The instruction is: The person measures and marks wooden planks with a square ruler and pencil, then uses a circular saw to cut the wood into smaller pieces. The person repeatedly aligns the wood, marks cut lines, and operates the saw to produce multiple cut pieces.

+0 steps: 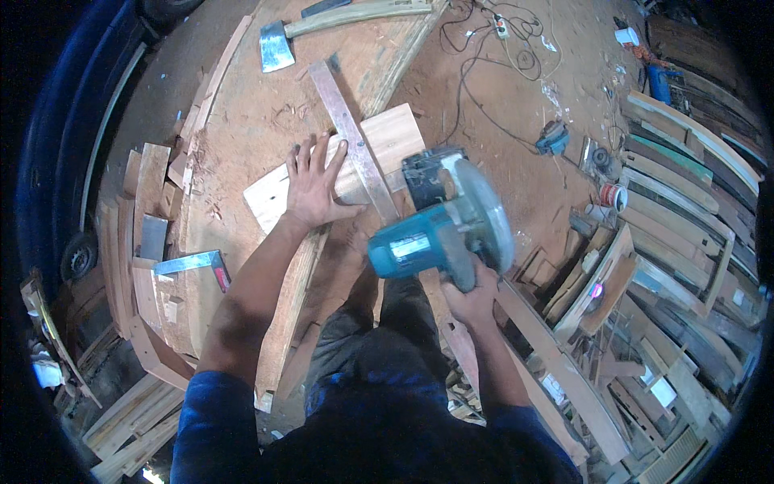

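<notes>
From here I judge the circular saw (439,230) heavy and rigid, best held by its rear handle (459,262), which my right grip (474,297) clasps, near the pale plank (393,135) under my open left grip (313,192).

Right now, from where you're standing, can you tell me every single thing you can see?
work surface: 1, brown wood, upper left to centre
pale board: 1, light tan, on the work surface
wooden strip: 1, reddish brown, across the pale board
circular saw: 1, teal and black, centre
axe: 1, silvery head, tan handle, top
square: 1, silvery, left
cables: several, mostly dark, floor, upper right
small machine: 1, bluish, floor, right
timber: too many to count, mixed browns, right
offcuts: many, tan, left
vehicle: 1, blue, far left
sleeves: 2, blue, bottom
trousers: 1 pair, grey, lower centre
left hand: 1, bare, spread on the pale board
right hand: 1, bare, gripping the circular saw
</notes>
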`<state>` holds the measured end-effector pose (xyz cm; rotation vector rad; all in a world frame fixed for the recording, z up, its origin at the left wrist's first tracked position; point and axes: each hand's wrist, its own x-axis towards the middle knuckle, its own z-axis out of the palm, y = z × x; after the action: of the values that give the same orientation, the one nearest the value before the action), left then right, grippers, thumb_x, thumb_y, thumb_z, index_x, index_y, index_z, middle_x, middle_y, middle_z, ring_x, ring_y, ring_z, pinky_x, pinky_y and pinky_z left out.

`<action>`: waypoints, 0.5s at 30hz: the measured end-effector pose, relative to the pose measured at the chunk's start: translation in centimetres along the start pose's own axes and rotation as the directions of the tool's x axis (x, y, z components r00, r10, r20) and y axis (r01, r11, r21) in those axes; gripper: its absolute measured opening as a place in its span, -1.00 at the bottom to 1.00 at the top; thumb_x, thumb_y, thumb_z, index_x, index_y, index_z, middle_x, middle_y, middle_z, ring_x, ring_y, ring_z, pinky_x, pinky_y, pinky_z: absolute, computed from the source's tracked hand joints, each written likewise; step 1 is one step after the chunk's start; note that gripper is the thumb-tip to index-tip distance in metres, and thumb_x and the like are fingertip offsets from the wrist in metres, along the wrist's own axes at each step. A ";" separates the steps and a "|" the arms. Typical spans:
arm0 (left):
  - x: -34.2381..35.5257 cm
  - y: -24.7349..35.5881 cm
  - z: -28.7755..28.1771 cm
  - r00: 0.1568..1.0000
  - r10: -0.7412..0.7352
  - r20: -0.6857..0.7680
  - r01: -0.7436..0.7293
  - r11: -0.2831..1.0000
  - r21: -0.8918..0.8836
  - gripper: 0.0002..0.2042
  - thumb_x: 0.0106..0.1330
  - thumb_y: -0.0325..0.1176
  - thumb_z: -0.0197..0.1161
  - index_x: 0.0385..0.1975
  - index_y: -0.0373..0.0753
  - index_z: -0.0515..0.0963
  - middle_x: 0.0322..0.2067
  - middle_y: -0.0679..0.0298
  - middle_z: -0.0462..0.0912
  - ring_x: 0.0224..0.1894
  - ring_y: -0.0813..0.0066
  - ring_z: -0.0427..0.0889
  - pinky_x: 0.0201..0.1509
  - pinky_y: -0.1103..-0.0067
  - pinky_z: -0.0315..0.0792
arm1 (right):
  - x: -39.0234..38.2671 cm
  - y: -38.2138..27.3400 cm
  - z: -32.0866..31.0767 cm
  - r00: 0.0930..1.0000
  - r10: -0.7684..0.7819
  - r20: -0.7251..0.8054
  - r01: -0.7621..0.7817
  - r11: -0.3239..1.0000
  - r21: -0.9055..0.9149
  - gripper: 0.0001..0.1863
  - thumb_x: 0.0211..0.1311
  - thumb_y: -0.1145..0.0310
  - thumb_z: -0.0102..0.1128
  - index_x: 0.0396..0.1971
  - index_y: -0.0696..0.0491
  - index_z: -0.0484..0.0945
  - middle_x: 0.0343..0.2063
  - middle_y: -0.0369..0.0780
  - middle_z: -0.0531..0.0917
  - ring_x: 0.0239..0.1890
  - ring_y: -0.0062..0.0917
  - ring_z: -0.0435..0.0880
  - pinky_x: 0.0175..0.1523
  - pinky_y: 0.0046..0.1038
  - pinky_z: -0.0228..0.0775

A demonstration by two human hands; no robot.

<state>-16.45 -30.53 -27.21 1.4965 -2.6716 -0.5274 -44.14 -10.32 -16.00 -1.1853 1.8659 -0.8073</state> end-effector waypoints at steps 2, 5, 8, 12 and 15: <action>-0.1 -0.1 0.2 1.000 0.000 -0.002 0.000 1.000 0.006 0.23 -0.19 0.48 0.42 0.55 -0.02 0.17 0.51 -0.09 0.07 0.56 -0.22 -0.06 0.56 -0.18 -0.26 | 0.1 -0.1 1.5 0.999 -0.011 0.031 0.012 1.000 -0.006 -0.44 -0.05 0.32 0.43 0.02 0.22 0.61 -0.41 -0.10 0.76 -0.36 -0.37 0.80 -0.13 -0.37 0.61; 0.1 -0.1 0.2 1.000 0.014 -0.013 -0.013 1.000 0.016 0.23 -0.21 0.47 0.43 0.55 -0.02 0.18 0.49 -0.09 0.09 0.55 -0.20 -0.03 0.56 -0.18 -0.25 | 0.1 0.4 3.4 0.999 -0.028 0.046 0.026 0.999 0.040 -0.41 -0.05 0.33 0.44 0.04 0.24 0.59 -0.35 -0.05 0.77 -0.31 -0.30 0.82 -0.10 -0.32 0.62; -0.1 -0.1 0.1 1.000 0.009 -0.013 -0.009 1.000 -0.005 0.24 -0.24 0.44 0.46 0.54 -0.02 0.19 0.48 -0.09 0.10 0.53 -0.18 0.00 0.55 -0.18 -0.23 | 0.7 -0.9 3.5 0.993 -0.015 0.116 0.005 0.996 0.090 -0.38 -0.07 0.32 0.44 0.06 0.29 0.57 -0.29 0.01 0.76 -0.23 -0.25 0.82 -0.06 -0.30 0.61; -0.1 -0.4 0.4 0.998 0.018 -0.063 -0.024 0.994 -0.105 0.24 -0.28 0.38 0.50 0.53 -0.01 0.21 0.48 -0.08 0.10 0.52 -0.16 0.02 0.54 -0.17 -0.19 | 1.2 0.2 3.9 0.995 -0.075 0.073 0.068 0.993 0.095 -0.51 -0.04 0.37 0.37 -0.04 0.21 0.61 -0.38 -0.12 0.77 -0.30 -0.39 0.82 -0.10 -0.37 0.61; 0.0 -0.1 0.2 0.998 0.031 -0.054 -0.034 0.998 -0.049 0.24 -0.30 0.35 0.51 0.54 0.00 0.20 0.48 -0.08 0.11 0.51 -0.15 0.03 0.54 -0.17 -0.18 | 1.1 0.1 3.8 0.993 -0.058 0.107 0.057 0.998 0.013 -0.49 -0.03 0.34 0.37 -0.02 0.20 0.59 -0.36 -0.10 0.76 -0.28 -0.34 0.82 -0.08 -0.35 0.60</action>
<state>-16.40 -30.55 -27.48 1.4313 -2.6179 -0.5407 -41.28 -11.70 -18.30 -1.2564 1.7458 -0.7678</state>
